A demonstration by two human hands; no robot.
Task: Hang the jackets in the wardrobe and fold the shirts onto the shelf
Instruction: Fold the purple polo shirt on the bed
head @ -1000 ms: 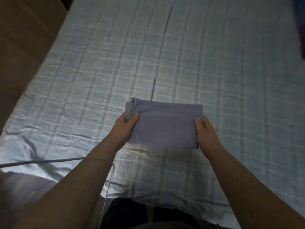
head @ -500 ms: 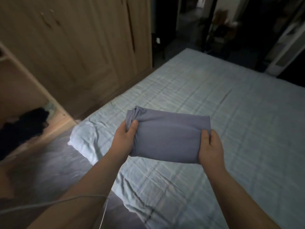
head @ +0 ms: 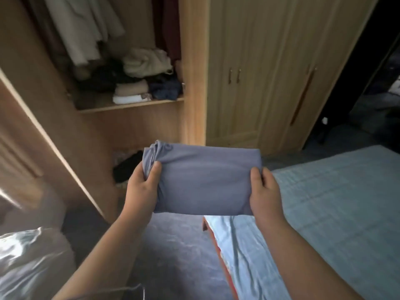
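Observation:
A folded blue-grey shirt (head: 203,180) is held in the air in front of me, off the bed. My left hand (head: 142,189) grips its left edge, thumb on top. My right hand (head: 265,193) grips its right edge the same way. Ahead and to the left stands the open wardrobe, with a wooden shelf (head: 132,106) bearing several folded and crumpled clothes (head: 142,81). Pale jackets (head: 86,29) hang above that shelf. The shirt is lower than the shelf and nearer to me.
The wardrobe's open door (head: 43,131) juts out at the left. Closed wardrobe doors (head: 270,72) fill the right. The bed with a light blue checked sheet (head: 324,213) lies at the right. Dark clothes (head: 127,167) lie in the wardrobe's bottom. A pale cloth heap (head: 28,263) sits lower left.
I have turned left from the bed toward the open wardrobe. The folded shirt left the bed and stays held in both hands.

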